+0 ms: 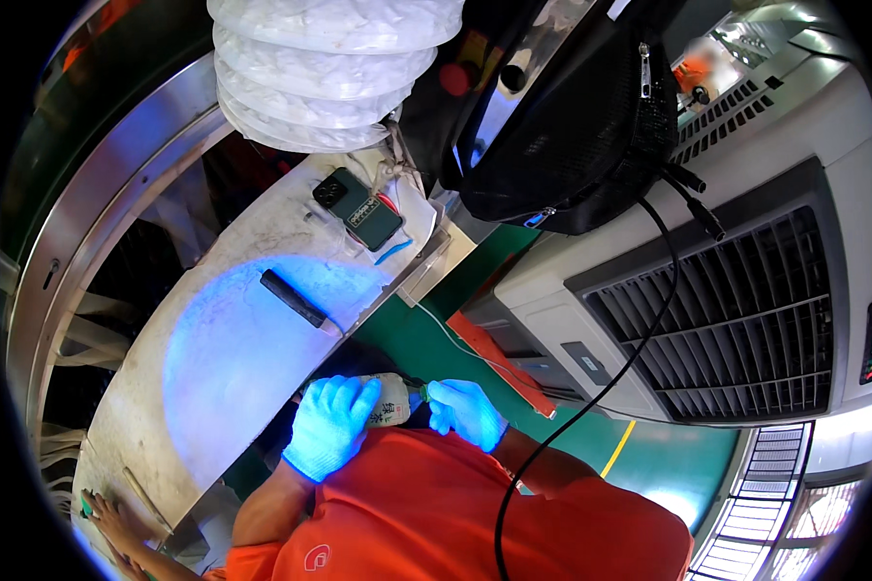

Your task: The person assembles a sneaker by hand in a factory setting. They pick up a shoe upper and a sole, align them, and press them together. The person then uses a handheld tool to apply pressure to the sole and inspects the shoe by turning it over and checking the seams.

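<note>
Both my hands wear light blue gloves and meet close in front of my orange shirt. My left hand [331,426] is wrapped around a small pale bottle [393,400] with a printed label. My right hand [465,412] pinches the bottle's green cap [418,395] at its right end. The bottle lies roughly level between the two hands, above the edge of a white worktable [155,407].
On the table lie a black bar [295,300] and a dark phone [363,208]. Stacked white bags [329,68] and a black mesh bag [572,136] hang above. A grey louvred cooler [746,310] stands right. Another person's bare hand [107,518] rests at the lower left.
</note>
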Available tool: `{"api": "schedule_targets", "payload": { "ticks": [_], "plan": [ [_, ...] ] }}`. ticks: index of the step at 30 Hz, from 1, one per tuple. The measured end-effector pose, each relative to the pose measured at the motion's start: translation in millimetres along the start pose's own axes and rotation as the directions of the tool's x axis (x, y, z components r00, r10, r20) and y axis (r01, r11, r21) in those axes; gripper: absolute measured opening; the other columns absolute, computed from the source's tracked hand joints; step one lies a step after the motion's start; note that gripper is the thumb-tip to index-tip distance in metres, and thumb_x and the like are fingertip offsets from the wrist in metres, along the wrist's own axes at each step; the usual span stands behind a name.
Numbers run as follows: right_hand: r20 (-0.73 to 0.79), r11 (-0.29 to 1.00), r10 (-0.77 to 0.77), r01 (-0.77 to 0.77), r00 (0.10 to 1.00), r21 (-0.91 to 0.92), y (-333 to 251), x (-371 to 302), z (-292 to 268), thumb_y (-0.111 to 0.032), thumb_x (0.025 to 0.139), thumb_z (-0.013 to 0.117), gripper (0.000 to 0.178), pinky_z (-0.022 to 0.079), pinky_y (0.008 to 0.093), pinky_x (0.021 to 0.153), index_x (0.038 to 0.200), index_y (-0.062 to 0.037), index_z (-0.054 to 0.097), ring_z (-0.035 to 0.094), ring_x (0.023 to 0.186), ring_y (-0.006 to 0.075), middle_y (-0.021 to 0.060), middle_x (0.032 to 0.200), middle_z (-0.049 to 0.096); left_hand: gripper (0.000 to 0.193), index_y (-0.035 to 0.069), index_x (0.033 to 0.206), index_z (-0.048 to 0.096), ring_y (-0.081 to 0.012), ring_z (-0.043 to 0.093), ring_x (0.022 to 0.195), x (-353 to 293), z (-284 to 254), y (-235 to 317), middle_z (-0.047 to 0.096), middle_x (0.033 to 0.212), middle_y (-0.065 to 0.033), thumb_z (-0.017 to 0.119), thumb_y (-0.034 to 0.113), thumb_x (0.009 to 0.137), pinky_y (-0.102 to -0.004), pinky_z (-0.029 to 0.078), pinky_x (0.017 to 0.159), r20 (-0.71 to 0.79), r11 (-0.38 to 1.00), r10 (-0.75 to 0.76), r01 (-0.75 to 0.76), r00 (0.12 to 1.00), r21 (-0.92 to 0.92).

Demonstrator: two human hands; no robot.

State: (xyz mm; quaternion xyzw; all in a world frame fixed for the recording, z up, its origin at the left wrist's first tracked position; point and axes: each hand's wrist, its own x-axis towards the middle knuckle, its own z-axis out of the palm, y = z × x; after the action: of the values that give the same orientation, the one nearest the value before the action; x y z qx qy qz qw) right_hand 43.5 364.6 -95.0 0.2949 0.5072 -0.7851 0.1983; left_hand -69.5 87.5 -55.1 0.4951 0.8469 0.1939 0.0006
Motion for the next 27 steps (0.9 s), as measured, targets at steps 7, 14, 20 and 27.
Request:
{"api": "schedule_targets", "payload": {
  "ticks": [7,14,20,27],
  "plan": [
    [-0.069,0.937,-0.173,0.142,0.983,-0.320,0,-28,-36,-0.015,0.111,0.067,0.033,0.066,0.0334,0.065,0.136,0.0078,0.065,0.078,0.077,0.0222,0.0137,0.103,0.072,0.076,0.005,0.142,0.067,-0.0392,0.066,0.117,25,23,11,0.068,0.131,-0.0174,0.085,0.016,0.069,-0.0521,0.054,0.101,0.009,0.979,0.049,-0.046,0.999,-0.197],
    [-0.244,0.992,0.044,-0.014,0.969,0.122,25,-28,-47,-0.021,0.110,0.067,0.026,0.060,0.0345,0.064,0.116,0.0041,0.069,0.073,0.071,0.0237,0.0124,0.089,0.071,0.075,0.004,0.142,0.066,-0.0392,0.067,0.116,34,55,18,0.068,0.128,-0.0176,0.082,0.013,0.070,-0.0532,0.055,0.099,-0.074,0.979,0.200,-0.203,0.977,-0.032],
    [-0.354,0.990,-0.119,0.138,0.928,0.031,29,-47,-67,-0.018,0.110,0.068,0.025,0.057,0.0304,0.057,0.120,0.0045,0.072,0.071,0.064,0.0186,0.0095,0.083,0.071,0.070,0.005,0.145,0.065,-0.0387,0.066,0.117,57,68,35,0.066,0.130,-0.0176,0.078,0.013,0.077,-0.0532,0.055,0.102,-0.098,0.963,0.250,-0.258,0.963,-0.081],
    [-0.365,0.947,0.040,0.081,0.930,0.311,30,-37,-89,-0.029,0.112,0.067,0.028,0.053,0.0315,0.055,0.096,-0.0060,0.065,0.061,0.058,0.0170,0.0053,0.076,0.065,0.060,0.007,0.148,0.065,-0.0379,0.066,0.118,89,94,36,0.066,0.132,-0.0181,0.066,0.016,0.090,-0.0506,0.055,0.104,-0.109,0.935,0.353,-0.352,0.929,0.027]
  ]
}}
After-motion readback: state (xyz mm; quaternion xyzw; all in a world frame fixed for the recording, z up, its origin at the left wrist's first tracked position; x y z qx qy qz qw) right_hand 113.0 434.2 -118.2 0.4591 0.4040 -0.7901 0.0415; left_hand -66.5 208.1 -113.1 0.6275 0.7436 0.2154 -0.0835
